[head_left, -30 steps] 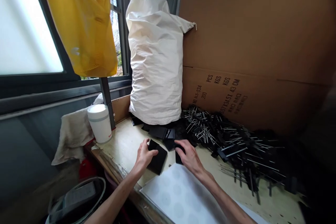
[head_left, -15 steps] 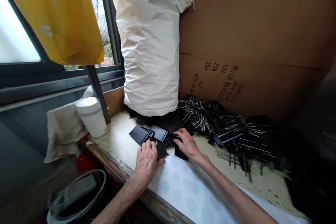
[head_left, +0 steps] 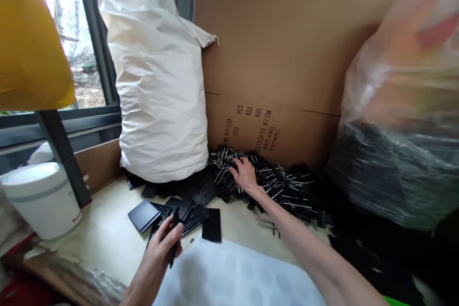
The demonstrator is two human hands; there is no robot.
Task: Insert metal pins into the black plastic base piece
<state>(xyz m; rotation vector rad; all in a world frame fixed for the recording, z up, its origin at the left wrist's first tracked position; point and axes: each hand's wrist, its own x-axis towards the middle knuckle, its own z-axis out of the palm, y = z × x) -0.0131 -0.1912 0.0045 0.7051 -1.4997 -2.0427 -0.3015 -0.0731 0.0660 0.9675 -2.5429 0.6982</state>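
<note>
Fingers of left hand point(head_left: 160, 247) curl shut round a thin black pinned part point(head_left: 174, 234), likely light and stiff, best pinched at its black body. Right hand point(head_left: 245, 175), open, fingers spread, rests on the far heap of black pinned parts point(head_left: 283, 184). Flat black plates point(head_left: 211, 225) lie nearer, between the hands.

Flattened cardboard point(head_left: 272, 48) lines the wall beside a window point(head_left: 68, 57), apparently overlooking bare trees.

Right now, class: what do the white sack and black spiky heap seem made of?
The white sack looks like matte woven fabric or plastic, by its soft creases. The black heap seems dull plastic with shiny metal pins, by their silvery glint.
</note>
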